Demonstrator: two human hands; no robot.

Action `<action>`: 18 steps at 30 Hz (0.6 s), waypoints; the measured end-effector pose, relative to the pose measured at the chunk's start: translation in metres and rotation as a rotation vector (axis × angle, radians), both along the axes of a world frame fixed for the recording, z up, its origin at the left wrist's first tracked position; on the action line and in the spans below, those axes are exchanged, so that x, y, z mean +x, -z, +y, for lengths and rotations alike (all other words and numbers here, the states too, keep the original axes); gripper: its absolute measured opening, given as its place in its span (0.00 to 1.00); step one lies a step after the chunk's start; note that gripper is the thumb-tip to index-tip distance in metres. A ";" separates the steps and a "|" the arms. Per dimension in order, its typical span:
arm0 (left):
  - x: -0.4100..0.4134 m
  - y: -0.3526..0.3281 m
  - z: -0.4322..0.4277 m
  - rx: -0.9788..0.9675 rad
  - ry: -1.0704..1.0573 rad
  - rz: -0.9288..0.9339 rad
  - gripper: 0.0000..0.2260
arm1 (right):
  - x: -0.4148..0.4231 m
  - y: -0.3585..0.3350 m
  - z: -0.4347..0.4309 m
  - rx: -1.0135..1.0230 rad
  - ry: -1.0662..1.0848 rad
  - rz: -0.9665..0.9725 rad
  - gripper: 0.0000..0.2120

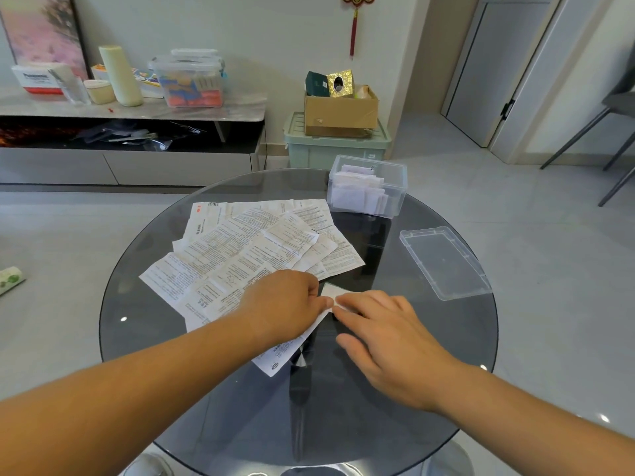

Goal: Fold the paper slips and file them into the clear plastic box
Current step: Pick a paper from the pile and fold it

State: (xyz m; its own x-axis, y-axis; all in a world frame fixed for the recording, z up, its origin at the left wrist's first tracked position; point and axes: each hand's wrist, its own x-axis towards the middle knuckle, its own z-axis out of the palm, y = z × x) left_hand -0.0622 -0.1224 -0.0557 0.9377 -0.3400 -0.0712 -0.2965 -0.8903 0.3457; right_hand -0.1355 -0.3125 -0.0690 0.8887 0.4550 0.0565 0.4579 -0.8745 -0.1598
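Single head view, looking forward-down at round glass table, close; edges warped, probably wide-angle.

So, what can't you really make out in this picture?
All in the head view.
- The slip being folded: its middle and crease lie under the left hand and right hand.
- The spread paper slips: print too small and blurred to read.
- The clear plastic box: the folded slips inside overlap, so no count.
- The chair: mostly cut off by the right edge.
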 end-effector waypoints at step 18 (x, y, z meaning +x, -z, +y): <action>0.002 -0.003 0.008 -0.028 0.029 0.062 0.16 | 0.007 -0.005 -0.035 0.067 -0.079 0.030 0.24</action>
